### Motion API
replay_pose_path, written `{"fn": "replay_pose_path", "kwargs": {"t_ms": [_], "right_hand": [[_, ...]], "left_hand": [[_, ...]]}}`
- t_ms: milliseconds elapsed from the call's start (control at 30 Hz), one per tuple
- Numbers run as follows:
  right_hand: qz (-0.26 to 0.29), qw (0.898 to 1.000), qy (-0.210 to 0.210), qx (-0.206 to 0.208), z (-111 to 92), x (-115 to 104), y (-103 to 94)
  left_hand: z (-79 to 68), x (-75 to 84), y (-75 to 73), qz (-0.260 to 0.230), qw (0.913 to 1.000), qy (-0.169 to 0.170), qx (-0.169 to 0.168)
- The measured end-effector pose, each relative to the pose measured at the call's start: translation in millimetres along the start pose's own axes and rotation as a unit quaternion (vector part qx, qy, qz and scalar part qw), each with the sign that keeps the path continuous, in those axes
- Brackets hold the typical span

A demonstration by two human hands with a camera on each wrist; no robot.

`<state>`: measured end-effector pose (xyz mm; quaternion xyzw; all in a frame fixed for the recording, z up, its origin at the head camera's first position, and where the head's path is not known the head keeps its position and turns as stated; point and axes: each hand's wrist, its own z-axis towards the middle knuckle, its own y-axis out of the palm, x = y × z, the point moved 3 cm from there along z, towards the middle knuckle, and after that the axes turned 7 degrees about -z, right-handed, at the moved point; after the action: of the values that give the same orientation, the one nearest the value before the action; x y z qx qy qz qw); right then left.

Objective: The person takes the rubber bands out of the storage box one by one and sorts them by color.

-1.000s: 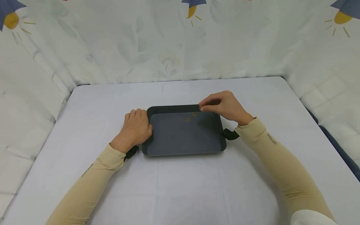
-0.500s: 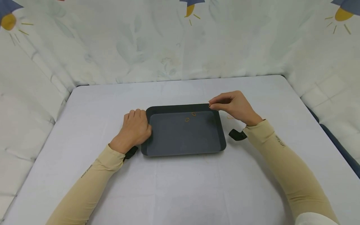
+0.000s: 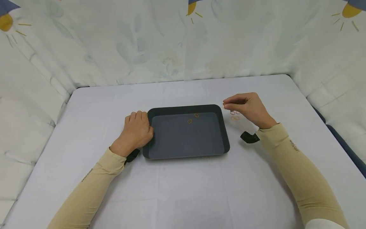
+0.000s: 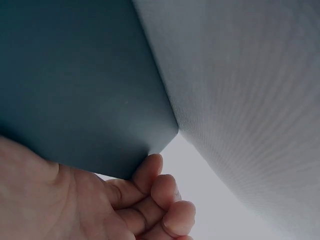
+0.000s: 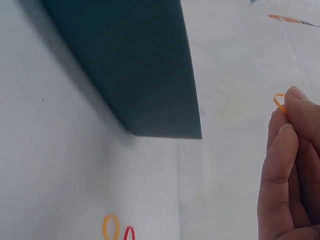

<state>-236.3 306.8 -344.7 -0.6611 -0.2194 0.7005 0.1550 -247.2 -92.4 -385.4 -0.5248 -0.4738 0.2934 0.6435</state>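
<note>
A dark grey rectangular tray [image 3: 187, 140] lies on the table in the head view. My left hand [image 3: 134, 132] grips its left rim; the left wrist view shows the curled fingers [image 4: 170, 192] beside the tray wall. To the right of the tray's far corner, my right hand [image 3: 248, 108] is raised over the table. It pinches a small yellow-orange rubber band [image 5: 276, 101] between thumb and fingertips. Two orange rubber bands lie in the tray, one rubber band [image 3: 190, 121] a little nearer than the other rubber band [image 3: 196, 115].
Beneath the right hand, red rubber bands [image 3: 232, 113] and orange rubber bands [image 3: 235, 118] lie on the white tablecloth [image 3: 188, 190]. A dark wrist-worn device [image 3: 249, 137] hangs below the right wrist. Patterned white curtains [image 3: 160, 47] surround the table.
My right hand has moved right, from over the tray's far rim to beyond its right side, holding the rubber band. Bands on the table have come into view. The left hand stays put.
</note>
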Motion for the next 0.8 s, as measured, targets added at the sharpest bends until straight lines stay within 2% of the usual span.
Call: {"fn": "replay_pose_path", "kwargs": {"t_ms": [533, 800], "right_hand": [[-0.023, 0.999, 0.044, 0.020, -6, 22, -19.3], [-0.005, 0.998, 0.058, 0.021, -6, 33, -24.8]], "left_hand": [[-0.9, -0.1, -0.5, -0.004, 1.0000, 0.002, 0.007], [-1.4, -1.8, -2.7, 0.008, 0.9999, -0.004, -0.014]]}}
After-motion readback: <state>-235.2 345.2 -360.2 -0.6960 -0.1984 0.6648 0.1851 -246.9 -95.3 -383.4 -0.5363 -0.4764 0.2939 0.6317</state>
